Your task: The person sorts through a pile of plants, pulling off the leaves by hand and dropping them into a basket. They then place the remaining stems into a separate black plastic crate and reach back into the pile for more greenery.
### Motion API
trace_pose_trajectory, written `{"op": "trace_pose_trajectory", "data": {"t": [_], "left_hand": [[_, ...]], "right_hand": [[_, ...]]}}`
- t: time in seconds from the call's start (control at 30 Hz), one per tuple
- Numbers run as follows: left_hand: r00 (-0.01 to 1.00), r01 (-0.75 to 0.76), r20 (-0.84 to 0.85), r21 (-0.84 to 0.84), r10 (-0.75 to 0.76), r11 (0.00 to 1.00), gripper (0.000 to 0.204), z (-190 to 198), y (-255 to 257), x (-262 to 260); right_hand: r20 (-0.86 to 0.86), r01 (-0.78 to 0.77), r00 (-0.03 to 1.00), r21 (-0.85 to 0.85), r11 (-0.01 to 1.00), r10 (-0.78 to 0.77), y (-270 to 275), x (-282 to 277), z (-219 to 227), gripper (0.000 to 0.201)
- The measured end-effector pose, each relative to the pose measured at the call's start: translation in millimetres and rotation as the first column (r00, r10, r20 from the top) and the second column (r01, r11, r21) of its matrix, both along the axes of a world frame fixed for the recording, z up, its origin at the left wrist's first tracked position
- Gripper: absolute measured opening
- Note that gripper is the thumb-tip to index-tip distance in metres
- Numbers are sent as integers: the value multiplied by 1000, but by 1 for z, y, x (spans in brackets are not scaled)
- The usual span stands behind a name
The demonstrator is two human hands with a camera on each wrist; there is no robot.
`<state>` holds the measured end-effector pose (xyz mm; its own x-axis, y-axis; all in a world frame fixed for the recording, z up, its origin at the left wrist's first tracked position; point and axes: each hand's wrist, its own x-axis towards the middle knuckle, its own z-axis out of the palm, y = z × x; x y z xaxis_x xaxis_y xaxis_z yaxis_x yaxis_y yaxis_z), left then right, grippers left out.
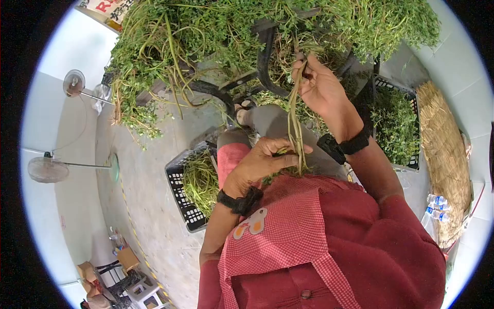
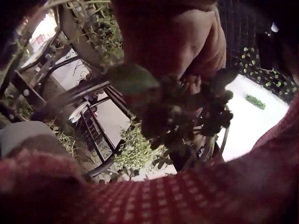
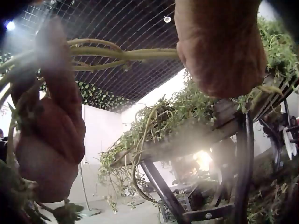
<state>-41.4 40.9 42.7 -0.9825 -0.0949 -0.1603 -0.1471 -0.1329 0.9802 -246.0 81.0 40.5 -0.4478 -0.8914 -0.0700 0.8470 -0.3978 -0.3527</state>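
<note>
Stems [image 1: 292, 116], long and green, run from far to near.
The right hand [image 1: 324, 90] pinches the far end, and the left hand [image 1: 265, 160] grips the near end, by the apron [image 1: 288, 206]. A heap of greens [image 1: 216, 44] is on the far side. The left crate [image 1: 191, 225] and right crate [image 1: 393, 83] hold more, near a straw roll [image 1: 445, 154] on the right.

Produce workroom (heaped greens [image 1: 221, 56], crates [image 1: 176, 189])
</note>
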Motion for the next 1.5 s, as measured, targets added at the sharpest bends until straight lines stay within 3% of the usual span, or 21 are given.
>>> {"op": "trace_pose_trajectory", "data": {"t": [0.07,0.13,0.2,0.3,0.4,0.47,0.57,0.7,0.77,0.8,0.87,0.97,1.0,1.1,1.2,1.27,1.4,1.5], "left_hand": [[996,-21,94,177,4,984,26,7,3,0],[992,-6,122,172,-16,985,25,16,5,-1],[988,16,150,170,-42,985,24,14,7,-2],[999,-48,26,125,45,991,21,-5,4,2],[992,-126,-28,-11,126,992,15,-12,3,4],[979,-205,-59,-358,198,911,15,-10,10,2],[987,-163,-94,-513,133,843,23,-1,16,5],[976,-216,-141,-556,165,802,24,-5,16,5],[915,-371,-385,-689,118,623,23,-8,12,0],[913,-374,-393,-691,112,619,23,-8,11,1],[966,-257,-178,-586,187,768,23,-8,10,8],[977,-191,-46,-622,208,759,24,-15,10,13],[978,-187,-51,-625,200,758,24,-22,8,13],[962,-272,-123,-550,246,790,24,-33,6,14],[962,-243,-60,-640,268,729,23,-24,8,15],[972,-225,-147,-805,182,550,22,-21,8,14],[974,-184,-57,-767,220,615,21,-25,11,15],[975,-161,-42,-811,218,562,20,-36,10,18]], "right_hand": [[19,7,1000,14,1000,-7,-3,-1,-1,29],[27,-74,997,5,997,73,-4,-2,-2,29],[29,-60,998,12,998,59,-3,-1,1,28],[26,-58,998,-29,998,59,0,-3,7,27],[-18,-44,999,-70,997,43,6,-8,16,27],[-107,28,994,-27,999,-30,12,-8,28,25],[-147,90,984,-45,995,-96,13,-15,27,25],[-145,119,981,-56,991,-126,13,-15,25,26],[-118,155,981,-12,988,-155,13,-18,19,26],[-148,168,975,8,986,-165,15,-18,19,26],[-194,188,964,25,982,-180,17,-19,19,27],[-326,213,928,70,974,-180,24,-17,21,27],[-420,214,894,96,972,-155,25,-17,24,28],[-464,237,870,102,966,-165,27,-12,28,28],[-509,239,842,51,970,-181,26,-14,24,32],[-518,210,835,-15,978,-187,29,-16,25,30],[-512,213,838,-13,977,-190,33,-17,22,31],[-489,236,850,21,971,-196,35,-18,17,29]]}}
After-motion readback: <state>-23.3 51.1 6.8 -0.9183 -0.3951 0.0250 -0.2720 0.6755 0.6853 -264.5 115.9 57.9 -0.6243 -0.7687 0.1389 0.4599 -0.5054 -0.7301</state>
